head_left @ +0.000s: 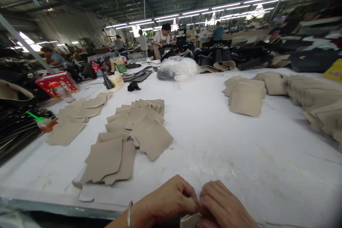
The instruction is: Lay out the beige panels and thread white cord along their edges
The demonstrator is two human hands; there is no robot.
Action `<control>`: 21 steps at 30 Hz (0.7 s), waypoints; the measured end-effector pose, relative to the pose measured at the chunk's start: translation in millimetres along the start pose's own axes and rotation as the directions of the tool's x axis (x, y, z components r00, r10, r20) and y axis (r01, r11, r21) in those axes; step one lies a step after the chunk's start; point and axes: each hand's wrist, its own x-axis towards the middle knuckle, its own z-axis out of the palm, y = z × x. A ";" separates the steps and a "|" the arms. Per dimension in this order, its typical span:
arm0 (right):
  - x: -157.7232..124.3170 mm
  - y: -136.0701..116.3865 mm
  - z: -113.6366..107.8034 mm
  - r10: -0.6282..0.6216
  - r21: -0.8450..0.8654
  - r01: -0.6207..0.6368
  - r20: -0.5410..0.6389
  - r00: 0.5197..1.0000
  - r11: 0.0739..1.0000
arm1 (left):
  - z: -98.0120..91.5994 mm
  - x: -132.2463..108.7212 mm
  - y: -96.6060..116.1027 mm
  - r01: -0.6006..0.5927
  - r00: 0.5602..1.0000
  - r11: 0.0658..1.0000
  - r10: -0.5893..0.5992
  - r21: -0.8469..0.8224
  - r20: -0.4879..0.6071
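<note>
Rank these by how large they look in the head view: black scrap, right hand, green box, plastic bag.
1. Right hand, helped by being nearest the camera
2. Plastic bag
3. Green box
4. Black scrap

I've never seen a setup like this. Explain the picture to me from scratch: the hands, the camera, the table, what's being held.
There is no machine here, just a person's bare left hand and right hand. The single picture comes from a camera worn on that person's head, looking forward and down.

In front is a white table. Flat beige pieces lie on it in overlapping piles, left and right. Farther back sits a bundle of clear plastic, with a red box at the left. Other people work in the background.

The hands meet at the near edge, fingers curled, and seem to hold a small pale piece, mostly hidden.
</note>
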 end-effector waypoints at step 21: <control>38.8 3.2 -5.0 -0.220 -0.335 0.216 0.026 0.975 0.917 | -33.6 8.1 52.3 0.075 0.980 0.857 0.031 0.510 -0.197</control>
